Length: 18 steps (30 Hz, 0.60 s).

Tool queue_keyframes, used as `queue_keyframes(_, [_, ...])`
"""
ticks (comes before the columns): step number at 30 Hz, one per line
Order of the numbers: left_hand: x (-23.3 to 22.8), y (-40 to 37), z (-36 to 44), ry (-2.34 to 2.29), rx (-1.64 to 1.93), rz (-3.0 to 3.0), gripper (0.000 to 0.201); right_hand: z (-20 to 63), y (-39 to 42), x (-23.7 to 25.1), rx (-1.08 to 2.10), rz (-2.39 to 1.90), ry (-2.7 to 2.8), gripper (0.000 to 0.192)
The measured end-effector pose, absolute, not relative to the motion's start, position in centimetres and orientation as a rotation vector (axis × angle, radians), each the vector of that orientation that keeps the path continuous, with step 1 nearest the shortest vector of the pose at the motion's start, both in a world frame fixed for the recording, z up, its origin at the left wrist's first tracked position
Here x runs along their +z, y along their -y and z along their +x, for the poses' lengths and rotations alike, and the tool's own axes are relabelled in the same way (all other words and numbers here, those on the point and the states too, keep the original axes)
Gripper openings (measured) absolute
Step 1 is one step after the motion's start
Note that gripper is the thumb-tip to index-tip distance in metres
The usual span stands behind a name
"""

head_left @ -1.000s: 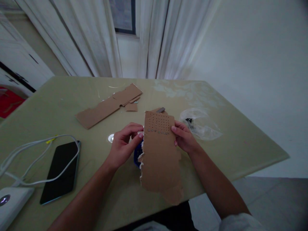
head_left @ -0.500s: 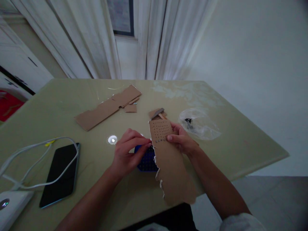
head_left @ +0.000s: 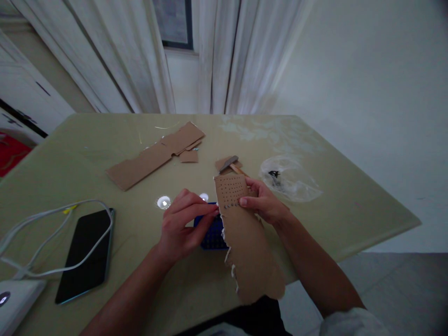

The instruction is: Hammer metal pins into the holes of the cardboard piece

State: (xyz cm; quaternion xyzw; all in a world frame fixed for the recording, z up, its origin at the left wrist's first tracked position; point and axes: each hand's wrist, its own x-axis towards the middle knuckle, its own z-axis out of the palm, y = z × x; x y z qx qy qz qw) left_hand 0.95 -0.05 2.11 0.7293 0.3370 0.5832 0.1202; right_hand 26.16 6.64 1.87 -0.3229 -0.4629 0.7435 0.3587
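My right hand (head_left: 262, 200) grips a long strip of cardboard (head_left: 250, 256) by its far right side, thumb on top. Rows of small holes mark the strip's far end, with several small grey round heads in a row below them. My left hand (head_left: 187, 221) is pinched at the strip's torn left edge; whatever sits between its fingertips is too small to make out. Beneath them, a blue basket-like block with a grid of holes (head_left: 212, 235) stands on the table, partly covered by the cardboard. A hammer (head_left: 233, 164) rests beyond the strip on a small cardboard piece (head_left: 221, 164).
Behind my left hand lies a long cardboard piece (head_left: 154, 156) with smaller scraps. To the right is a clear plastic bag (head_left: 290, 182) with dark print. A phone (head_left: 86, 256), a white cable (head_left: 63, 270) and a white device (head_left: 21, 298) occupy the table's left side.
The cardboard strip and both hands have shifted slightly left, and a little more of the hammer's handle shows. My left hand stays pinched at the strip's edge.
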Motion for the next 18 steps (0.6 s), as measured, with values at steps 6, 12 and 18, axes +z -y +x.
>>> queue_keyframes(6, [2.0,-0.1,1.0,-0.951,1.731,2.231,0.016,25.8,-6.6,1.7,1.965,-0.85,1.206,0.062])
queue_keyframes(12, [1.4,-0.3,0.8,-1.01,1.718,2.242,0.016,25.8,-6.6,1.3,1.927,-0.883,1.165,0.065])
queue_keyframes(18, [0.7,-0.3,1.0,-1.234,1.67,2.04,0.036,25.9,-6.5,1.9,1.805,-0.827,1.066,0.061])
